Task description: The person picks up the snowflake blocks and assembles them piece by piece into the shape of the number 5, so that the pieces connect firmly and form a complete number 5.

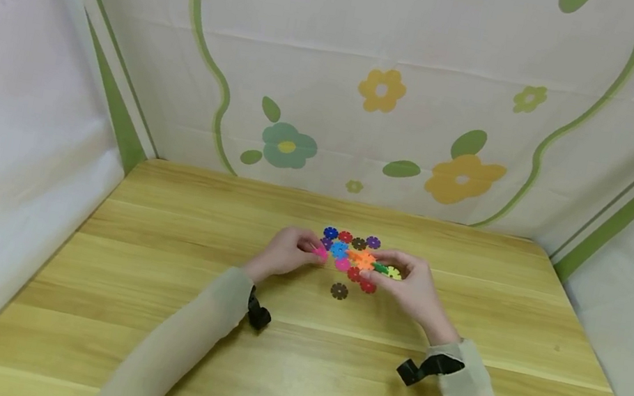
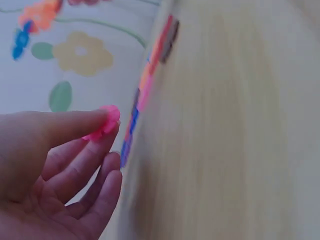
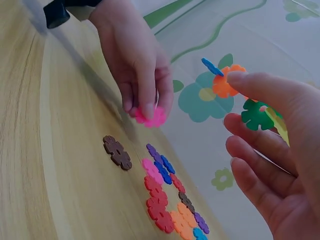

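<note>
My left hand [image 1: 286, 251] pinches a pink notched plastic disc [image 3: 151, 117] between thumb and fingertips, above the table. My right hand [image 1: 406, 288] holds a small chain of interlocking flower-shaped discs, its thumb on the orange disc [image 3: 225, 82]. A blue disc [image 3: 212, 67] slots into one end of that chain. Toward the palm are a green disc [image 3: 256, 116] and a yellow disc [image 3: 279, 127], the latter partly hidden by the hand. The pink disc and the chain are apart, facing each other over the loose discs.
Loose discs lie flat on the wooden table [image 1: 285, 376] beneath the hands: several red discs [image 3: 160, 215], a pink one [image 3: 152, 171], and blue, purple and orange ones. One brown disc [image 1: 339, 291] lies nearer the table's front. A flower-patterned cloth [image 1: 324, 86] hangs behind.
</note>
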Motion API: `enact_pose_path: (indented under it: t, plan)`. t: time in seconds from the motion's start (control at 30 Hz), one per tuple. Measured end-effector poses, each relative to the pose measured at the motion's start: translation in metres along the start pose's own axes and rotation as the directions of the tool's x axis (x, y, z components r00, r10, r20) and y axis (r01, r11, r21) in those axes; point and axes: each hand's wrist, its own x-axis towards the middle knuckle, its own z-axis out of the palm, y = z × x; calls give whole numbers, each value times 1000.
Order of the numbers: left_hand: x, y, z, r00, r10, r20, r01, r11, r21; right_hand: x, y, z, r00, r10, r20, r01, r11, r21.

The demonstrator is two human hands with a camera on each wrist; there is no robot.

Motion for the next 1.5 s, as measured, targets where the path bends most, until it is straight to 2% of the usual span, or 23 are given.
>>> enact_pose_path:
  t: [0.2,0.37,0.7,1.03,1.17,1.33,1.5]
  plan:
    - [-20,15,0,999,31,-10,-32,994,-104,2,3,-2,999,22,-50,-23,1000,-17]
    - [-30,25,3,997,49,-59,-59,983,-175,2,6,-1,997,22,-70,-24,999,-32]
    - [-31,33,10,981,65,-181,-107,967,-233,2,9,6,997,29,-74,-32,999,-36]
    - [-30,32,14,968,82,-238,-142,959,-247,0,6,11,997,18,-71,-20,999,-26]
    - [-29,31,15,962,101,-255,-166,955,-246,1,7,15,999,17,-35,-18,1000,-17]
    - [-28,33,15,955,134,-265,-201,950,-241,1,7,18,998,6,59,-8,999,35]
    - [-28,34,16,954,159,-253,-221,945,-240,0,5,20,993,4,116,-12,998,66]
